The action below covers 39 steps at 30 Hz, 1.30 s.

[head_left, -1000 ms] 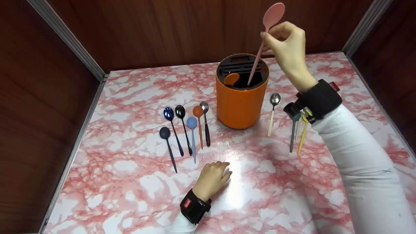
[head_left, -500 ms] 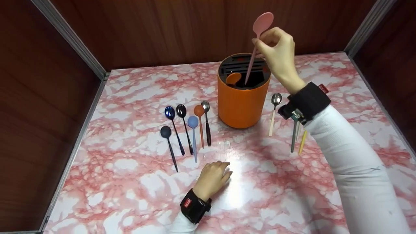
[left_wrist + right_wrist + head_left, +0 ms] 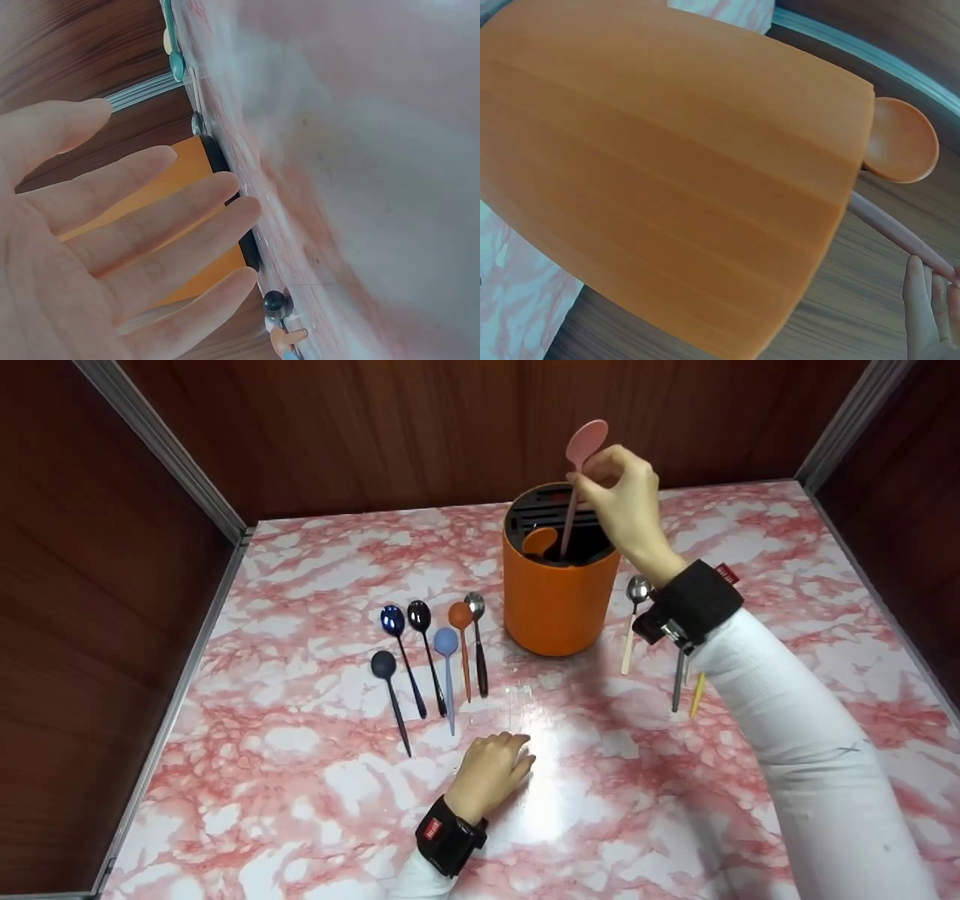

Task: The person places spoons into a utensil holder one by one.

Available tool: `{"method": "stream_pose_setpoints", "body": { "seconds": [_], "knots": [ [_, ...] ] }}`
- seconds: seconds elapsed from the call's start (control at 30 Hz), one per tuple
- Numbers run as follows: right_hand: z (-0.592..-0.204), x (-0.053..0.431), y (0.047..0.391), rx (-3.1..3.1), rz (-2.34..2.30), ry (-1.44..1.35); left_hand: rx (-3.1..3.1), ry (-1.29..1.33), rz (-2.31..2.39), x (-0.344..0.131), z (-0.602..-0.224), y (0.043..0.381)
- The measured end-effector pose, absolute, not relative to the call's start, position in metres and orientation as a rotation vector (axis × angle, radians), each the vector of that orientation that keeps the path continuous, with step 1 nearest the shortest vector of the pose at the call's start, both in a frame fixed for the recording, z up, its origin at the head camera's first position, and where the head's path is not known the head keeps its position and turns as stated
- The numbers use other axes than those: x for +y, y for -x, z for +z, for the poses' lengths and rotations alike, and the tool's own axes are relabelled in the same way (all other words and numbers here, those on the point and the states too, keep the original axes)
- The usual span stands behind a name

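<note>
My right hand [image 3: 624, 506] pinches a pink spoon [image 3: 587, 442] high on its handle, bowl upward. The handle's lower end is inside the open front compartment of an orange round utensil holder [image 3: 555, 611], whose black top has slots behind that compartment. An orange spoon [image 3: 539, 541] stands in the holder, left of the pink handle. In the right wrist view the pink handle [image 3: 896, 229] passes behind the holder's rim, with the fingertips on it. My left hand [image 3: 486, 774] rests low at the front of the table, holding nothing; its fingers [image 3: 165, 240] are spread and nearly straight in the left wrist view.
Left of the holder lie several spoons, among them a dark blue spoon [image 3: 392, 619], a light blue spoon [image 3: 445, 642] and an orange-brown spoon [image 3: 460, 616]. On the right are a silver spoon with a cream handle [image 3: 627, 649] and a yellow handle [image 3: 697, 695], partly under the right arm.
My right hand has moved left and down with the pink spoon, and its handle has sunk deeper into the holder and stands more upright. The left hand has stayed still.
</note>
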State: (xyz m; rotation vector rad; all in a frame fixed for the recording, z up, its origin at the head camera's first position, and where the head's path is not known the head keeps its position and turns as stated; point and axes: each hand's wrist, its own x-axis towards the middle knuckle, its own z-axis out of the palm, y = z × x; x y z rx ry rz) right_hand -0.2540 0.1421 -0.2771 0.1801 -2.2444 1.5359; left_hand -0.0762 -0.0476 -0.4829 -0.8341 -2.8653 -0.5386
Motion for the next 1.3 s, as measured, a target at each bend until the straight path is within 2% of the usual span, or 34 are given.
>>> {"method": "stream_pose_setpoints", "body": {
  "seconds": [0.53, 0.77, 1.3],
  "knots": [
    [-0.289, 0.14, 0.258, -2.352, 1.414, -0.137, -2.86, 0.824, -0.532, -0.049, -0.484, 0.075],
    [-0.295, 0.137, 0.258, -2.33, 1.574, -0.176, -2.878, 0.812, -0.543, -0.049, -0.482, 0.075],
    [-0.305, 0.133, 0.261, -2.421, 1.479, -0.171, -2.857, 0.821, -0.549, -0.051, -0.485, 0.075]
  ]
}}
